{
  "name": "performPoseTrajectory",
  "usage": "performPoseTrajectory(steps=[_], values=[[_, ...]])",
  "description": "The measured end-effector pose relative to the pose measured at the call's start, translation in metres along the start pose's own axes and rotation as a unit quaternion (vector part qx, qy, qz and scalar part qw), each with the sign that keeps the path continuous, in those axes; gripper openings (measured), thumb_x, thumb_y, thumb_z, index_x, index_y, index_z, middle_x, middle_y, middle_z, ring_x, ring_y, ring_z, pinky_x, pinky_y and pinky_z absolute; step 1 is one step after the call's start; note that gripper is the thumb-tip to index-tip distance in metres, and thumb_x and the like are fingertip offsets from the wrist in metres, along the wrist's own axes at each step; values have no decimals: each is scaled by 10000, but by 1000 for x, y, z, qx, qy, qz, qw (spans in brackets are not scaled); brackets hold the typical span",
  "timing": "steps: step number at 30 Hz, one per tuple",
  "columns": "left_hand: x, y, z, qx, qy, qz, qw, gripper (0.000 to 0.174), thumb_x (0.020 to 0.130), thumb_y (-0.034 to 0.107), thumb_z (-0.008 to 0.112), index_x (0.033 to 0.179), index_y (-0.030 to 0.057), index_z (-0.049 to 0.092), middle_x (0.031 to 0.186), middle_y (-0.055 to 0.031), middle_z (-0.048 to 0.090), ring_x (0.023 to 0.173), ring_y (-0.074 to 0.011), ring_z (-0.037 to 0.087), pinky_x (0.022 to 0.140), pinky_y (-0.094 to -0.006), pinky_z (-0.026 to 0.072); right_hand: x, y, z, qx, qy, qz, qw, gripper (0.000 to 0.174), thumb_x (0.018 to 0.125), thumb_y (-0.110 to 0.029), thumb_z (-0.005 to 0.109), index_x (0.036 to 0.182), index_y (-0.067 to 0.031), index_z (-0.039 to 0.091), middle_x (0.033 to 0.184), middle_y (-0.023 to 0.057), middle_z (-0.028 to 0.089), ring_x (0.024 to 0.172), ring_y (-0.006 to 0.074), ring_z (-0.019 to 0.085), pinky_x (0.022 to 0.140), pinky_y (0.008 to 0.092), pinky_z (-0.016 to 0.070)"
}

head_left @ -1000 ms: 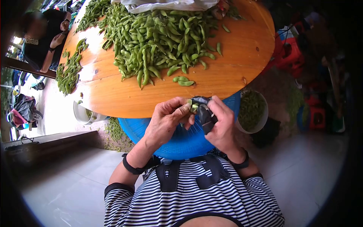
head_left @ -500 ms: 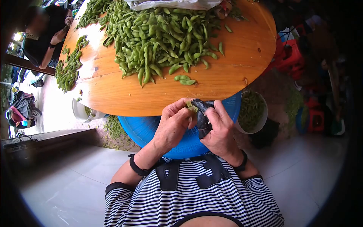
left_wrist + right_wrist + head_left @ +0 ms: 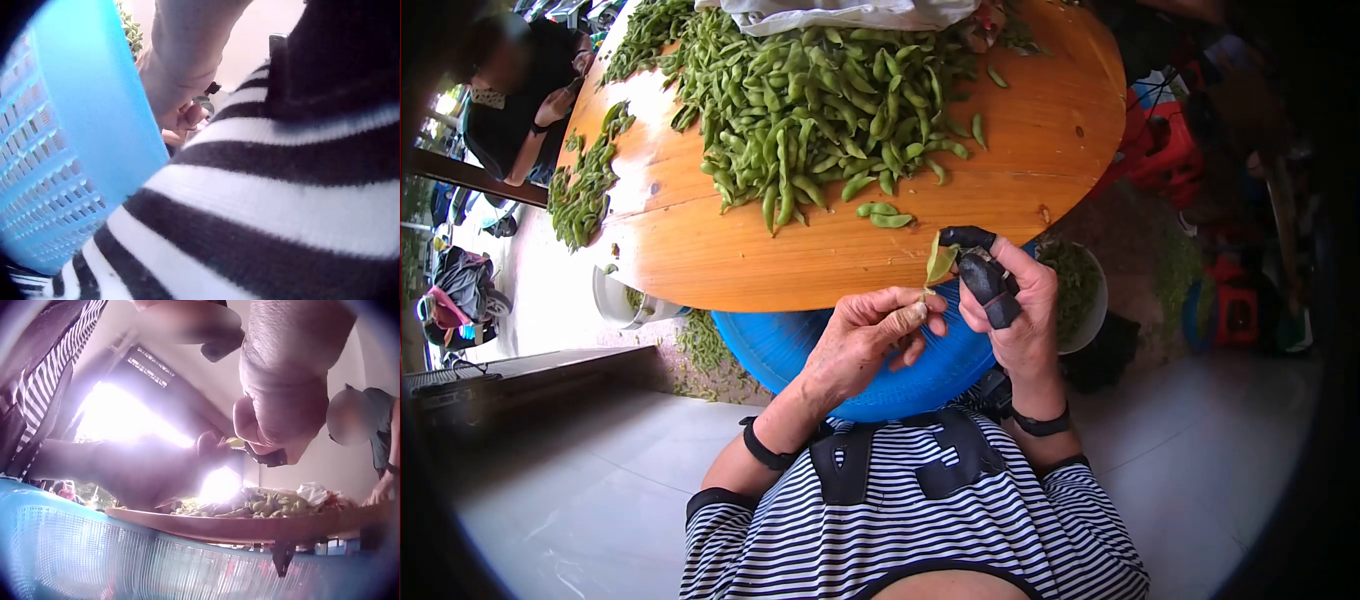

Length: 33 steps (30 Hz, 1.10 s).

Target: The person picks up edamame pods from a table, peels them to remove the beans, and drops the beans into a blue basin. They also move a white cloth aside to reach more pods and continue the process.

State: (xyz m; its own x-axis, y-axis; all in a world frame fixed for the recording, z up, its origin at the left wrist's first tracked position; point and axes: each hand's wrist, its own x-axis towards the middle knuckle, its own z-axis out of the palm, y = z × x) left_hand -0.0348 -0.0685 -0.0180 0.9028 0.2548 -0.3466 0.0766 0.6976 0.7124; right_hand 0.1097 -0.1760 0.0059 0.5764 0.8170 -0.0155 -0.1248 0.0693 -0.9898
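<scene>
Between my hands, over the blue basket (image 3: 840,398), is a yellowish-green soybean pod (image 3: 941,262). My left hand (image 3: 862,338) pinches its lower end between thumb and forefinger, the other fingers curled beneath. My right hand (image 3: 1025,310) has black coverings (image 3: 988,288) on its thumb and forefinger, and these meet the pod's upper end. In the right wrist view the pod (image 3: 235,442) shows between the two hands' fingertips. The left wrist view catches mostly striped shirt (image 3: 262,175) and the basket's side (image 3: 94,94). A large heap of soybean pods (image 3: 820,110) lies on the wooden table (image 3: 990,200).
Two loose pods (image 3: 888,214) lie near the table's front edge. A smaller pod pile (image 3: 583,195) is at the left. White buckets stand below, one at the left (image 3: 612,300) and one with green pods (image 3: 1068,290) at the right. Another person (image 3: 515,110) is at the far left.
My right hand has moved up and right, and my left fingers now grip the pod's lower end. The pod, partly covered by the fingers before, now shows upright between the hands.
</scene>
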Motion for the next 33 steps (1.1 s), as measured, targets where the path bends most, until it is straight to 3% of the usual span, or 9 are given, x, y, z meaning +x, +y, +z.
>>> performPoseTrajectory(steps=[2,3,7,13,17,22,26,31,33], values=[[0,0,-2,4,14,11,1000,199,972,148,552,1084,18,654,911,-70,667,603,-103,523,492,-216,360,-1,6,-8,58,-22,19,998,256,920,-166,579,1068,42,598,630,-38,521,545,18,461,476,174,365],[1,0,-3,-2,24,13,1000,206,976,151,545,1092,19,652,913,-70,667,599,-104,521,497,-215,366,-3,1,-9,25,-15,81,996,203,883,-119,603,1014,35,615,638,-35,525,565,21,470,498,181,381],[7,-4,0,-24,62,65,996,215,979,155,539,1094,12,651,899,-74,668,600,-108,540,511,-225,419,-16,5,-10,-82,-3,113,990,109,775,-5,645,881,18,640,723,-5,558,667,33,499,582,211,421],[7,1,5,26,42,49,998,159,931,84,599,1058,-7,631,874,-88,670,650,-130,611,527,-250,495,-20,-4,-6,-170,-5,39,985,105,805,-7,592,895,40,620,794,71,552,725,100,539,637,243,432],[7,-5,-3,25,52,79,995,120,886,62,657,987,4,627,857,-98,668,637,-131,614,514,-233,481,-19,-3,-2,-176,-23,-18,984,86,819,-13,579,868,56,591,779,87,531,709,132,526,634,255,423],[5,-4,-3,33,73,117,990,93,849,17,697,869,11,607,739,-38,617,597,-90,577,510,-214,470,-22,0,-1,-134,-78,61,986,59,805,15,579,838,59,561,742,71,475,684,130,477,618,267,404],[4,-5,2,110,92,127,982,96,853,19,697,879,10,605,731,-18,606,595,-64,549,516,-199,445,-22,3,-5,-151,-84,39,984,65,786,34,579,844,59,563,748,64,477,694,119,477,622,259,402],[2,-8,6,123,134,159,970,96,863,14,688,889,15,596,713,9,586,599,-46,526,528,-187,427,-23,-2,-5,-22,-85,168,982,103,750,35,611,848,45,581,752,49,477,688,95,461,609,244,387],[2,-8,4,128,131,161,970,105,861,3,686,889,20,586,721,11,586,598,-46,522,529,-187,425,-22,0,-5,-31,-86,159,983,116,742,25,622,853,38,592,751,41,475,686,93,461,605,239,383]])
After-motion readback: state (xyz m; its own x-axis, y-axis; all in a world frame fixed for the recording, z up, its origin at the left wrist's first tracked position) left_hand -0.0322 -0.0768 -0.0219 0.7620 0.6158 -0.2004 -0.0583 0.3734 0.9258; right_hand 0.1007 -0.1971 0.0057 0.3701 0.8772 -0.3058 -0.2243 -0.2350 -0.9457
